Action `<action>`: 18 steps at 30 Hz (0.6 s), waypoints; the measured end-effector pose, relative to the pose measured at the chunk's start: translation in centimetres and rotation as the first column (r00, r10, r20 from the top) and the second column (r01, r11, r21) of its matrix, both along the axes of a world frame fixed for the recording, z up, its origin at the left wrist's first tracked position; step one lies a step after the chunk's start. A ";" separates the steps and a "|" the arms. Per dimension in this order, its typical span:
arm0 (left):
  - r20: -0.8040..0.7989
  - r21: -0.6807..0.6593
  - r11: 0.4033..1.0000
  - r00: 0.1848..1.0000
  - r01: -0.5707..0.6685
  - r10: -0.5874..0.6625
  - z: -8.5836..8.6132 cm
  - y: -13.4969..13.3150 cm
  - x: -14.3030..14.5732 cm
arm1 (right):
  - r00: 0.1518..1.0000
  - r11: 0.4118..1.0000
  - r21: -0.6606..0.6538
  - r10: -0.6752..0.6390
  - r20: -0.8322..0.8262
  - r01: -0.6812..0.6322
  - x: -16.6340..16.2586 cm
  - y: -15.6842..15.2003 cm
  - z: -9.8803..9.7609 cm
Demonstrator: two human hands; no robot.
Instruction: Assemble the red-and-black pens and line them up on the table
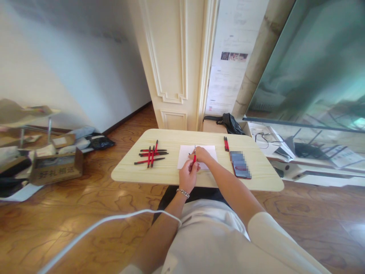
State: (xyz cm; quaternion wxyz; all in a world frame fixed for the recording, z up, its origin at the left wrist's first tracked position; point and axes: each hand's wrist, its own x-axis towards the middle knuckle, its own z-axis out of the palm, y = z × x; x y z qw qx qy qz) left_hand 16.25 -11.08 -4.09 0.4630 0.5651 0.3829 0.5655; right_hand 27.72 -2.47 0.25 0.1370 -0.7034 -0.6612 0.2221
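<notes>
My left hand (187, 176) and my right hand (202, 154) meet over a white sheet of paper (185, 154) on a small light wooden table (159, 173). Between them they hold a red and black pen (194, 155) upright, both sets of fingers closed round it. A silver bracelet circles my left wrist. Several more red and black pens (151, 153) lie crossed in a loose pile on the table's left side. Two pens (226, 143) lie side by side to the right of the paper.
A phone (240, 164) lies on the table's right part. Cardboard boxes (55, 165) and bags clutter the wooden floor at left. A cream panelled pillar (173, 61) stands behind the table, a low white shelf (313, 167) with cables at right. A white cable (94, 228) crosses my lap.
</notes>
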 end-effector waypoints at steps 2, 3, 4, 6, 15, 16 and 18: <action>-0.004 -0.013 1.000 1.000 0.009 -0.009 -0.1 0.0 0.0 | 0.976 0.998 0.062 -0.017 -0.219 0.031 1.1 -0.3 0.4; -0.011 -0.016 1.000 1.000 0.016 -0.016 -0.1 0.1 0.1 | 0.939 0.993 0.105 -0.023 -0.344 0.063 1.7 -0.5 0.7; -0.021 -0.016 1.000 1.000 0.020 -0.021 -0.2 0.1 0.1 | 0.885 0.983 0.155 -0.017 -0.466 0.101 2.4 -0.8 1.1; -0.044 -0.013 1.000 0.999 0.022 -0.022 -0.4 0.2 0.1 | 0.754 0.948 0.259 0.034 -0.656 0.183 3.6 -1.5 2.0; -0.111 0.007 1.000 0.994 0.016 -0.015 -0.7 0.2 0.1 | 0.566 0.875 0.384 0.164 -0.808 0.295 4.4 -3.4 5.0; -0.115 0.008 1.000 0.993 0.017 -0.016 -0.6 0.2 0.1 | 0.566 0.876 0.386 0.170 -0.807 0.288 4.4 -3.4 5.0; -0.120 0.008 1.000 0.993 0.017 -0.016 -0.6 0.2 0.1 | 0.577 0.880 0.389 0.174 -0.798 0.272 4.3 -3.3 4.8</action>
